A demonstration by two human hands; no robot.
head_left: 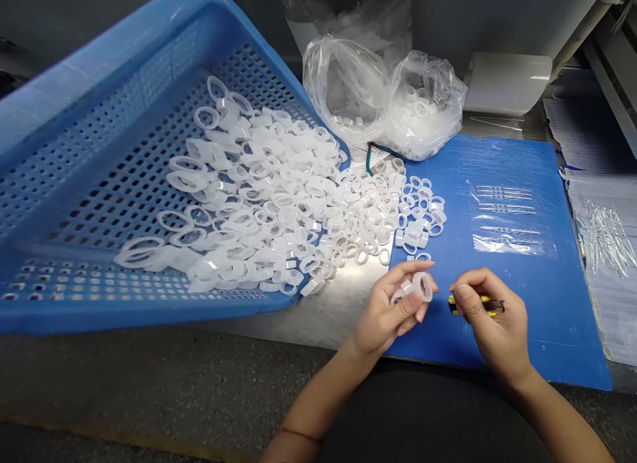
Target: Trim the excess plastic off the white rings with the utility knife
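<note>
My left hand [391, 310] is closed around a few translucent white plastic rings [423, 287]. One ring stands upright between thumb and fingers, facing my other hand. My right hand [495, 320] grips a small yellow-and-black hand tool [452, 305]. Most of this tool is hidden by the fingers, so its exact kind does not show. The two hands are a short way apart over a blue sheet [542, 317]. Just beyond my left hand lies a small pile of rings [421, 207] on that sheet.
A tilted blue perforated basket [164, 304] spills many white rings [279, 204] onto the metal table [343, 297]. Clear plastic bags [428, 111], one with rings inside, stand behind. Thin metallic tools [505, 207] lie on the sheet; more pointed pieces [610, 237] rest at right.
</note>
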